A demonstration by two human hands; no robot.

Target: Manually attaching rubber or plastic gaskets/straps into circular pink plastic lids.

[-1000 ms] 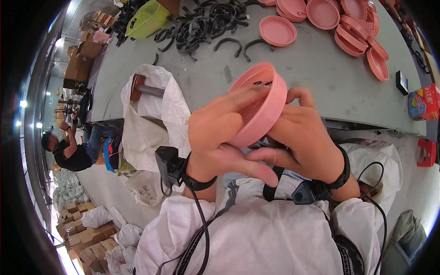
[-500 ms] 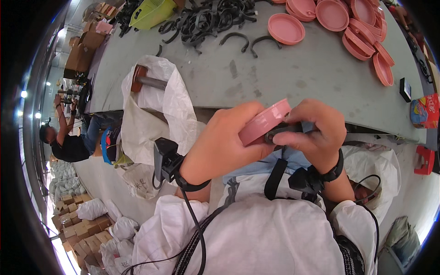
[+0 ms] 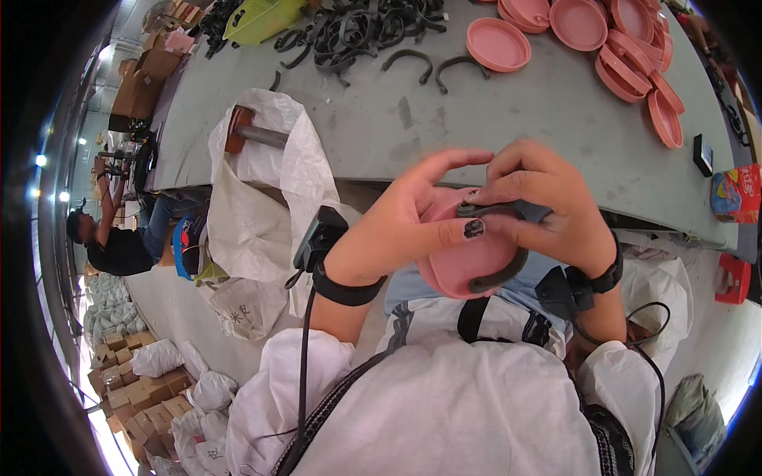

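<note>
My left hand (image 3: pixel 393 226) grips a pink round shallow dish (image 3: pixel 454 268) by its left side, thumb across the face and index finger stretched above the rim. The dish is tilted up in front of my lap, near the table's front edge. A dark grey C-shaped handle (image 3: pixel 506 271) lies against the dish's face. My right hand (image 3: pixel 548 194) pinches the upper part of that handle between thumb and fingers. One handle end sits by my left thumb tip; the other rests low on the dish. Whether the handle is fastened to the dish, I cannot tell.
On the grey table (image 3: pixel 365 151) lie a heap of dark curved handles (image 3: pixel 357 32), several pink dishes (image 3: pixel 577 24) and a green basket (image 3: pixel 262 22). A hammer (image 3: pixel 258 135) rests on a white sack (image 3: pixel 305 170) at the left edge. Another person (image 3: pixel 119 246) works far left.
The dish has turned from edge-on to show its face, and sits slightly lower. My right hand has moved up, with the handle now across the dish's face.
</note>
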